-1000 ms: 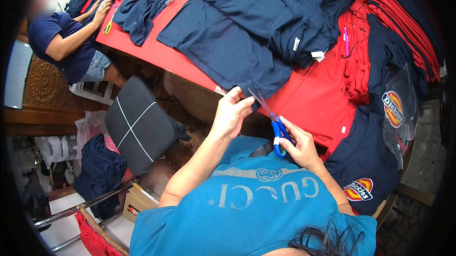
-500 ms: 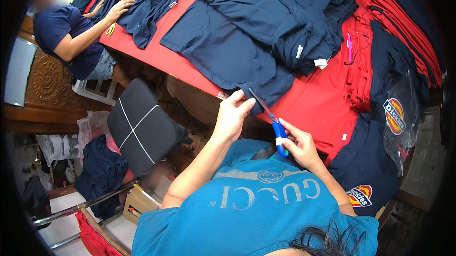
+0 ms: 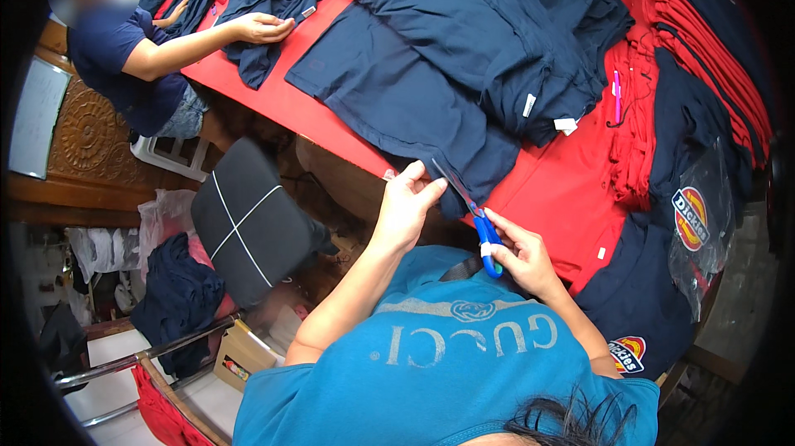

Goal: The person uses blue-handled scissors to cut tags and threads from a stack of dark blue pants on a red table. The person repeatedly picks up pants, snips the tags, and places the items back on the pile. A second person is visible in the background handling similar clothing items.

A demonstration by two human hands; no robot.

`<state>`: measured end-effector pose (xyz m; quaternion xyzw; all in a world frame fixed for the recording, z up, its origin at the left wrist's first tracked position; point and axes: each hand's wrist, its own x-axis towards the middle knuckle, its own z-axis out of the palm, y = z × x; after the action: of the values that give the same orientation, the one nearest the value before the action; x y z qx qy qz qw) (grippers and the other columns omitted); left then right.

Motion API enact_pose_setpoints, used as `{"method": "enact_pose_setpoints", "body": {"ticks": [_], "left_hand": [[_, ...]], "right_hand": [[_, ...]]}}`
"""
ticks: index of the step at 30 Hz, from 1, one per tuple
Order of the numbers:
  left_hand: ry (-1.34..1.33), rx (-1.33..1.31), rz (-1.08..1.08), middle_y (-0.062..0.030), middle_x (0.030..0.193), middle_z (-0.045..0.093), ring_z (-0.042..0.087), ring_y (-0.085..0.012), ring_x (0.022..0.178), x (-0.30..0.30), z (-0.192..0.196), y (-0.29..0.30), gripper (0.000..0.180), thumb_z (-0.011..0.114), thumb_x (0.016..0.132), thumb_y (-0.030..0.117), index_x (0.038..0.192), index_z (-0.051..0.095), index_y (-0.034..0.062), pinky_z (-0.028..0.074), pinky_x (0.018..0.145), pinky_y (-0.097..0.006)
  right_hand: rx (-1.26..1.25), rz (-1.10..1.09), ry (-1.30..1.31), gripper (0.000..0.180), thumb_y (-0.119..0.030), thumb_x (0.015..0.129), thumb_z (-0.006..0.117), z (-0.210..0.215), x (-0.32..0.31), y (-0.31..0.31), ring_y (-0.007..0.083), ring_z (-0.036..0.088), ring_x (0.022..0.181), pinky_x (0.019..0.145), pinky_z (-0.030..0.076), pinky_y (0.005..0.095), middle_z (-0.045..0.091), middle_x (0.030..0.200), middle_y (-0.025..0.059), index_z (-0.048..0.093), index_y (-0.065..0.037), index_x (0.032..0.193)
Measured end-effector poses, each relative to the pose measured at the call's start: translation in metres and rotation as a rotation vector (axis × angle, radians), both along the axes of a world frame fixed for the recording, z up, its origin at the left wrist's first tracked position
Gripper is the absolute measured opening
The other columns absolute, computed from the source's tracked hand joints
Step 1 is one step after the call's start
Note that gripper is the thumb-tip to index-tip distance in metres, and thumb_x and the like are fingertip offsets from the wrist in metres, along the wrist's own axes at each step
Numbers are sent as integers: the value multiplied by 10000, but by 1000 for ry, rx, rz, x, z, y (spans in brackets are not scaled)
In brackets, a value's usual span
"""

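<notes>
My right hand (image 3: 522,254) grips the handles of a pair of blue scissors (image 3: 488,241). The blades point up and away to the left, lying against the hem of a navy garment (image 3: 414,102). My left hand (image 3: 408,204) pinches that garment's near edge just left of the blade tips. The garment is spread over the near side of the red-covered table (image 3: 331,135). Whether the blades are parted is too small to tell. Beyond it rests a bulky heap of navy garments (image 3: 489,24) with white tags.
A person (image 3: 141,57) stands at the far left, one hand over a navy garment (image 3: 263,7). Folded red garments (image 3: 633,115) and a clear plastic bag (image 3: 704,214) lie right. A black-cushioned chair (image 3: 240,218) and a metal rail (image 3: 149,356) stand left.
The other person's nearer hand has lifted and moved right over the garment. My hands and the scissors stay almost in place at the hem. The view has shifted slightly.
</notes>
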<state>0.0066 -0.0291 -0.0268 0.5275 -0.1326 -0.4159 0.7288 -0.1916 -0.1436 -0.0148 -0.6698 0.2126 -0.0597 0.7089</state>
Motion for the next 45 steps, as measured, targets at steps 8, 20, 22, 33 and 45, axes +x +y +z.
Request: {"method": "enact_pose_setpoints", "body": {"ticks": [8,20,22,33,45], "left_hand": [[-25,21,-85,-50,1079,618,590,-99,930,0,22,4,436,658,851,30,1263,517,22,482,826,-252],[-82,-64,69,-42,991,622,576,-95,849,22,12,4,250,600,906,29,1150,571,-17,477,757,-259],[-60,-88,82,-52,1011,628,589,-106,880,24,14,4,273,596,905,27,1173,563,-21,486,778,-263],[33,-84,26,-43,970,616,610,-99,855,34,25,3,378,602,881,-33,1251,535,-2,522,767,-245],[48,-57,20,-74,1062,620,618,-144,936,47,11,0,396,622,890,35,1270,518,-12,509,828,-284]], "right_hand": [[-38,-6,-4,484,-44,923,563,-7,20,-8,93,583,870,804,484,237,653,1020,76,460,13,1392],[-134,-8,-21,500,-43,903,595,-4,31,-4,103,601,869,804,495,255,652,1045,93,477,-19,1389],[-232,0,-67,522,-51,881,622,-1,34,-3,126,614,880,815,500,274,650,1080,121,485,-27,1384],[-363,13,-72,579,-119,859,671,7,53,-6,157,623,899,828,499,288,640,1102,150,465,2,1387],[395,7,13,489,-104,937,587,4,58,-10,75,608,841,690,502,195,637,1002,73,456,-2,1397]]}}
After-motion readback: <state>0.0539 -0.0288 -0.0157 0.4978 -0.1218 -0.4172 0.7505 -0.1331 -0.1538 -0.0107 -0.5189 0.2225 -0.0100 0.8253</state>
